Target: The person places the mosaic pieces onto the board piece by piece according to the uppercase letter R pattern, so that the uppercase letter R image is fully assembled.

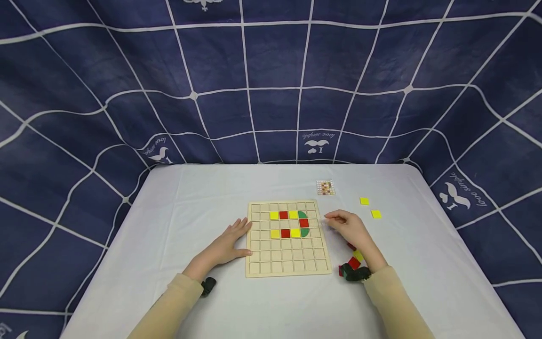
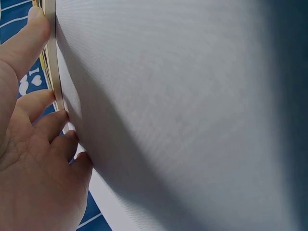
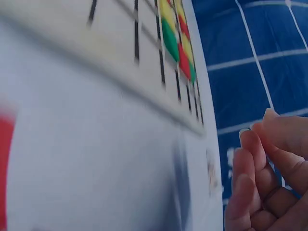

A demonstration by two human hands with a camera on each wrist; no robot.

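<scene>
A square wooden grid board lies on the table. Red, yellow and green tiles form a sideways U in its upper cells, with rounded green pieces at the right corners. My left hand rests at the board's left edge, fingers spread, fingertips and thumb touching the rim. Just off the board's right edge, my right hand hovers with fingers loosely bent and thumb close to the index finger. No tile shows between those fingertips in the right wrist view, where the hand appears at the right.
Red and yellow loose tiles lie partly hidden under my right wrist. Two yellow tiles sit farther off to the right. A small pattern card lies beyond the board's far right corner. A blue checked curtain surrounds the white table.
</scene>
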